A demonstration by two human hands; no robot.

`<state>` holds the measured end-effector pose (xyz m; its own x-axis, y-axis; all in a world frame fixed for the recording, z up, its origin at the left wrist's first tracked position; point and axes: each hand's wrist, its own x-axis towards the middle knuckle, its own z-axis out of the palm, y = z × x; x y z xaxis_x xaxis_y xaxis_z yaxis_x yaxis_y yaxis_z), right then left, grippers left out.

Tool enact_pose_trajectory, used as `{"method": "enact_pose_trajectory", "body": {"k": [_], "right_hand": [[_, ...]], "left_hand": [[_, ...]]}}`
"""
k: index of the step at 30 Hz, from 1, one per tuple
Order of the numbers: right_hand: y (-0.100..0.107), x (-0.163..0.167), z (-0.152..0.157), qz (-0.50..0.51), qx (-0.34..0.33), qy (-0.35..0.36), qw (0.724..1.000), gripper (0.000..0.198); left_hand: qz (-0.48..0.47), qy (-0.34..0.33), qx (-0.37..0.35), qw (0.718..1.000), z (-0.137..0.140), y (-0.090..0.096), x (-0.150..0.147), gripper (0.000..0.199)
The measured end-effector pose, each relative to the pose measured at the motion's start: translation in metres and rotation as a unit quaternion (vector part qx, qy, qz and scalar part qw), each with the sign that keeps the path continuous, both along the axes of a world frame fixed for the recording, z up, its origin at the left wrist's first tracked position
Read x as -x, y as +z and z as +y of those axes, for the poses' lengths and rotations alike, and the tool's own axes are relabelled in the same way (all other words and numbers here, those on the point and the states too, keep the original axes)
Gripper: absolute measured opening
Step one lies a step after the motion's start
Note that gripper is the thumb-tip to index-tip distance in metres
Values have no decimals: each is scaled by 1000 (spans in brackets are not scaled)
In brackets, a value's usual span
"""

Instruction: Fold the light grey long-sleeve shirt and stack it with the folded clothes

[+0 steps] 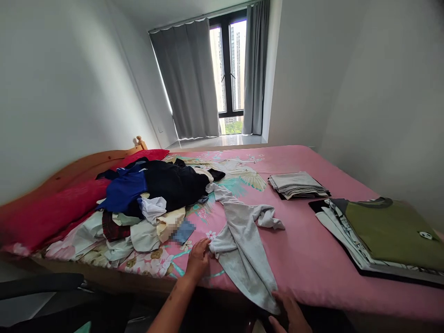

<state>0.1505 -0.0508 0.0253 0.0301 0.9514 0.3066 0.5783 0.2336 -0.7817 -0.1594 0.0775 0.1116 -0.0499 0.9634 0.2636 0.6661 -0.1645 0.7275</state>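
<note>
A light grey long-sleeved top [239, 231] lies loosely spread and creased across the near middle of the bed, one sleeve reaching up toward the clothes pile. At its left edge is my left hand [198, 260], fingers closed around a crumpled bit of the cloth. By the lower right corner of the top, my right hand [290, 314] has its thumb and fingers apart, with the fingertips close to the hem. The bottom of the frame cuts off part of this hand.
Left on the bed is a heap of unfolded clothes [173, 182], next to red pillows [69, 208]. A folded grey stack [298, 183] sits right of centre. Nearer on the right lies a folded stack topped by an olive shirt [391, 231]. The pink bedsheet [305, 259] ends close to me.
</note>
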Motion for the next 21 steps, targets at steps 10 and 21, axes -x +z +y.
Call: {"method": "enact_pose_trajectory", "body": {"k": [10, 21], "right_hand": [[-17, -10, 8, -198, -114, -21, 973, 47], [13, -22, 23, -13, 39, -51, 998, 32]], "left_hand": [[-76, -32, 68, 994, -17, 2, -3, 4], [-179, 124, 1, 976, -41, 21, 5, 22]]}}
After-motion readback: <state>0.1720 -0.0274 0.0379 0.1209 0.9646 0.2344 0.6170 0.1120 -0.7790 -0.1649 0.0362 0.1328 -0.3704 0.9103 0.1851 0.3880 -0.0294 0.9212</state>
